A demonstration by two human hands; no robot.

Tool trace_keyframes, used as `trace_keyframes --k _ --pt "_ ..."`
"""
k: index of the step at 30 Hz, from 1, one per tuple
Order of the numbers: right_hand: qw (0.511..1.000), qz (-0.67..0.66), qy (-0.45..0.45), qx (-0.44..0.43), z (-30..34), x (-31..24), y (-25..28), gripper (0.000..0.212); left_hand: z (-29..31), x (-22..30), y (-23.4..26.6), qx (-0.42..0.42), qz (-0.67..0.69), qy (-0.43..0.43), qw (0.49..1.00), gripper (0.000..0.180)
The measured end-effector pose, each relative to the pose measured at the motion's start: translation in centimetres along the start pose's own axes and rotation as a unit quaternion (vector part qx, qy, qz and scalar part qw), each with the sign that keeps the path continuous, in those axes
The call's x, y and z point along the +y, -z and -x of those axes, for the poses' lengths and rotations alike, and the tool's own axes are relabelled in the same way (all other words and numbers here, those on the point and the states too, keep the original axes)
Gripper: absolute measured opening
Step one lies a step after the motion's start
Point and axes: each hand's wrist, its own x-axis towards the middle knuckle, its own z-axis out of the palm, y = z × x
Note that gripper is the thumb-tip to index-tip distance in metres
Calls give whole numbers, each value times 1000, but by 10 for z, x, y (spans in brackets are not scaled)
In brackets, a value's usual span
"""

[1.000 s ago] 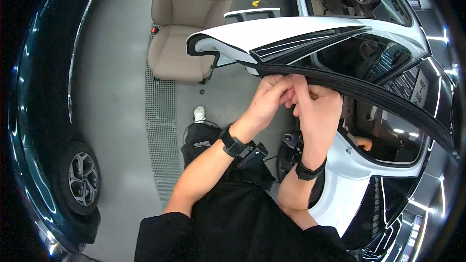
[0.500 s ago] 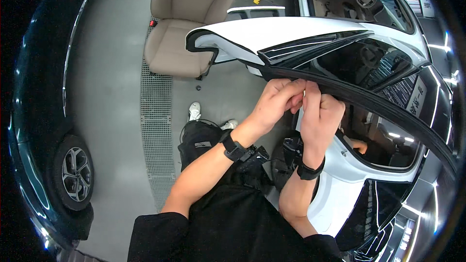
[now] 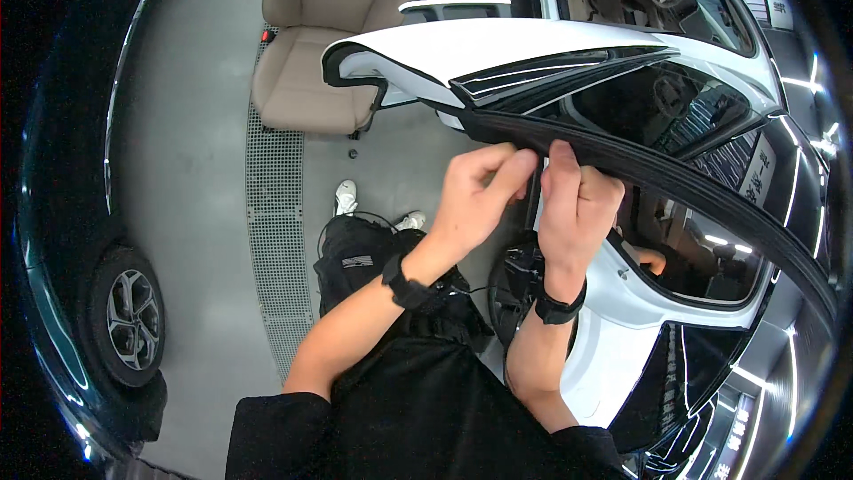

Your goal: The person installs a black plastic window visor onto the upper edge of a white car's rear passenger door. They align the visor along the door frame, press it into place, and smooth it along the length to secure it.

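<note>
A black ribbed rubber door seal point(image 3: 675, 171) runs along the top edge of an open white car door point(image 3: 533, 38). Close under this strip, my left hand point(image 3: 478, 194) is closed in a pinch, thumb against bent forefinger. Whatever lies between those fingertips is hidden or too small to name. Just to its right, my right hand point(image 3: 576, 213) is closed too, its fingertips pressed on the seal's near edge and the other fingers curled in. A small gap parts the two hands. Both wrists wear black straps.
A beige car seat point(image 3: 315, 80) stands on the floor beyond the door's end. A floor grating point(image 3: 275, 213) runs past my feet. On the left is a dark car with its wheel point(image 3: 135, 316). The white car's rear side point(image 3: 613, 347) is close on my right.
My hands have drawn apart from fingertip contact, the left going left and slightly down. The right has shifted a little left. The whole view has slid slightly too.
</note>
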Motion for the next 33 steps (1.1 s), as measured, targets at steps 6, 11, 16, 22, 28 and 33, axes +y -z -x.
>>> trace_keyframes --k 6,11,16,22,28,33 --pt "1000 -18 12 0 3 5 -3 42 7 -5 7 -8 -225 -212 951 38" --pt "994 -63 86 3 0 13 -6 35 11 -5 4 58 -196 -212 956 51" --pt "994 -58 93 -6 0 18 -5 31 9 -4 -1 27 -255 -220 941 54" --pt "994 -64 86 -11 0 13 -5 34 8 -3 -4 20 -233 -170 957 54" --pt "992 -27 121 -11 1 19 -4 36 0 -4 0 -14 -221 -190 957 47" --pt "993 -42 111 -7 -1 11 -8 37 -4 -6 9 -13 -244 -215 946 45"
